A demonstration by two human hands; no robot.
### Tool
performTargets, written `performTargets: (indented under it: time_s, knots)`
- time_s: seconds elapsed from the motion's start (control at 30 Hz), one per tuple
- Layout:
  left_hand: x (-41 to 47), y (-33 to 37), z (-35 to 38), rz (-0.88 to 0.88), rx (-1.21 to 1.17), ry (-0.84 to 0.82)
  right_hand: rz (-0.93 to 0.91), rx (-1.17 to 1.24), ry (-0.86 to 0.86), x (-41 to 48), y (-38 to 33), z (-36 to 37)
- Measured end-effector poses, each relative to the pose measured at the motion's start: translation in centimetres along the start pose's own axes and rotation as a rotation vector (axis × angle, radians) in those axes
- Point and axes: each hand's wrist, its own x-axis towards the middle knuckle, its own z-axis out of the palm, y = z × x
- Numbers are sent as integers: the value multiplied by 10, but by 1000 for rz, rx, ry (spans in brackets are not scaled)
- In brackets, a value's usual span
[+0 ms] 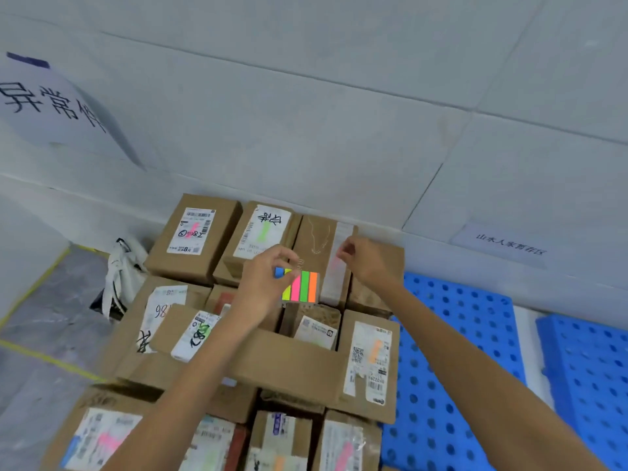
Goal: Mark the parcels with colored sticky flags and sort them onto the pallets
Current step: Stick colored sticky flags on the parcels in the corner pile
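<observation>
Cardboard parcel (pixel 314 248) lies label-up so the right hand (pixel 368 263), pinching a pink flag (pixel 337 265), can stick it down, while the left hand (pixel 263 278) grips the flag pad (pixel 300 287) close by

Brown parcels fill the lower centre, a flag pad is held above them, and blue pallets lie at the right.

The cardboard parcels (pixel 258 363) lie packed and stacked with their white labels up, many striped with a pink, green or orange flag. The pad of sticky flags (pixel 300 287), with blue, yellow, pink, green and orange strips, tilts in the left hand (pixel 268 277) at mid-frame. Just right of it, a pink flag (pixel 336 264) lies on a rear parcel (pixel 317 239), and the right hand (pixel 367 263) pinches its upper end. Two perforated blue pallets (pixel 452 368) lie flat at the lower right.
</observation>
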Motion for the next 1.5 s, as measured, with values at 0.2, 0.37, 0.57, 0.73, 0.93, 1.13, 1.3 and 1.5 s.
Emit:
performTargets:
  time_s: [0.2,0.37,0.57,0.73,0.93,1.13,1.3,1.5]
  knots:
    - [23,-33,5,-45,-61,-81,46,-138,26,25,29,33]
    - [31,-41,7,-44,-72,-118,62,-80,-4,21,37,43]
    - [29,-37,9,-37,-113,-135,92,61,-10,34,33,37]
    - [15,-25,15,-46,-138,-117,84,-30,-83,40,28,22]
    - [-20,1,26,-28,-153,-94,65,230,39,-36,11,7]
    - [-77,34,57,-46,-250,-82,-94,603,-50,-176,14,-44]
    - [-136,73,107,-168,-466,-130,-193,506,104,-251,49,-84]
    - [-192,109,170,-266,-590,-247,-335,265,313,-308,95,-118]
